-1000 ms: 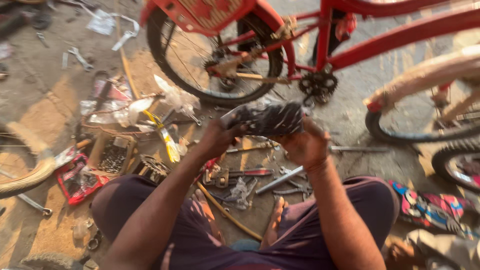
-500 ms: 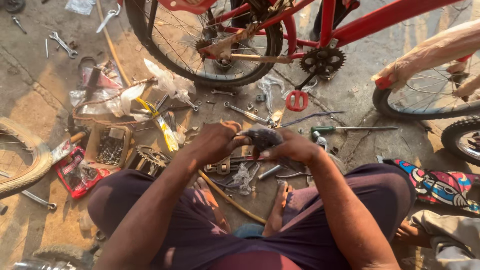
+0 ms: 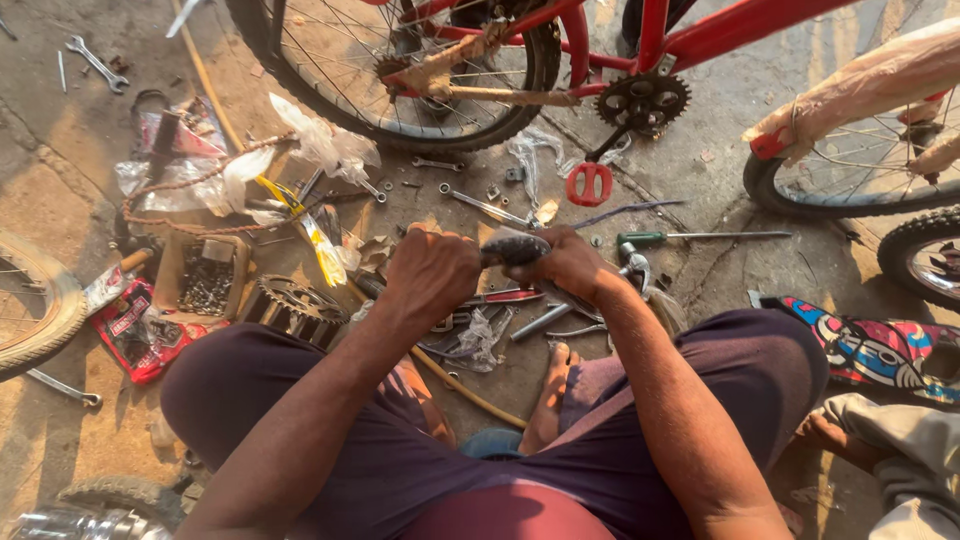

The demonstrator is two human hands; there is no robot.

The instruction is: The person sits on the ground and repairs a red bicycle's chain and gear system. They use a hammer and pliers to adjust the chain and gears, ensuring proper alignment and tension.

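Observation:
I sit on the ground with both hands together in front of my knees. My left hand (image 3: 432,272) is a closed fist around one end of a dark, greasy metal part (image 3: 512,248). My right hand (image 3: 568,262) grips its other end. What the part is cannot be told; most of it is hidden by my fingers. Below my hands lie pliers with red handles (image 3: 500,297) and several loose tools on the concrete.
A red bicycle (image 3: 640,40) stands ahead, rear wheel (image 3: 400,100), chainring (image 3: 643,100) and red pedal (image 3: 588,184) close by. A screwdriver (image 3: 690,237), sprocket cluster (image 3: 292,303), box of small parts (image 3: 205,275), chain (image 3: 190,190), spanners (image 3: 95,62), tyres left and right, another person's foot (image 3: 835,435) lower right.
My hands have come down from chest height to just above the ground, still holding the dark part. The view has tilted down, and the bicycle now sits higher in the frame.

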